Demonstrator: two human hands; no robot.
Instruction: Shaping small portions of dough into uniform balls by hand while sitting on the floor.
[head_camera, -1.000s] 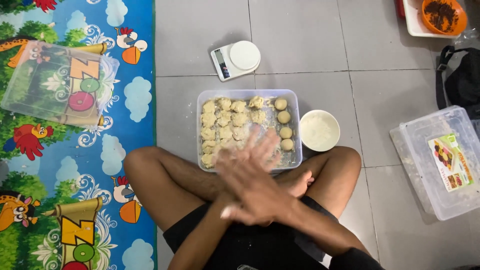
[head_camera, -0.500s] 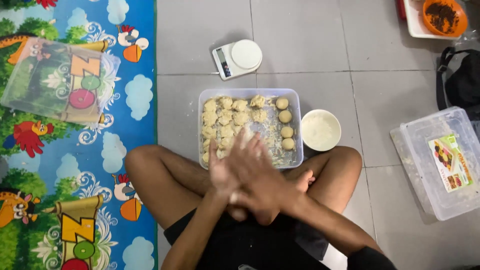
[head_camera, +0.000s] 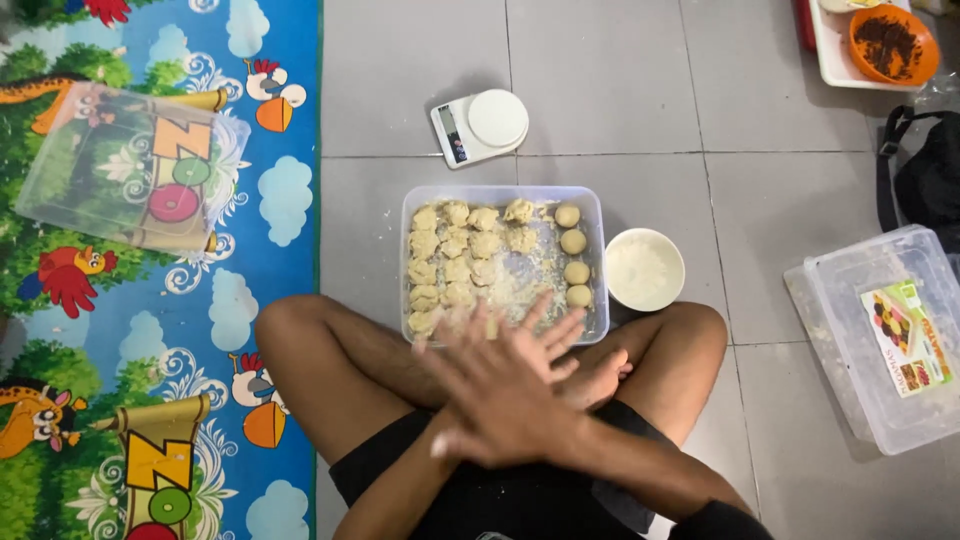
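Observation:
I sit cross-legged with my palms pressed flat together over my lap. My right hand (head_camera: 490, 410) lies on top, fingers spread toward the left. My left hand (head_camera: 553, 328) is under it, fingers pointing up right over the near edge of a clear plastic tray (head_camera: 500, 190). Anything between the palms is hidden. The tray holds several rough dough lumps (head_camera: 450, 260) on its left and several smooth dough balls (head_camera: 574, 270) down its right side.
A white bowl of flour (head_camera: 645, 270) stands right of the tray, and a small kitchen scale (head_camera: 480, 125) behind it. At right lies a lidded clear box (head_camera: 880, 330), with a black bag (head_camera: 930, 170) and an orange bowl (head_camera: 890, 40) beyond. A clear lid (head_camera: 120, 165) lies on the colourful play mat (head_camera: 250, 250).
My hands have kept rubbing across each other, and have shifted slightly toward my lap. The tray and the rest are unmoved.

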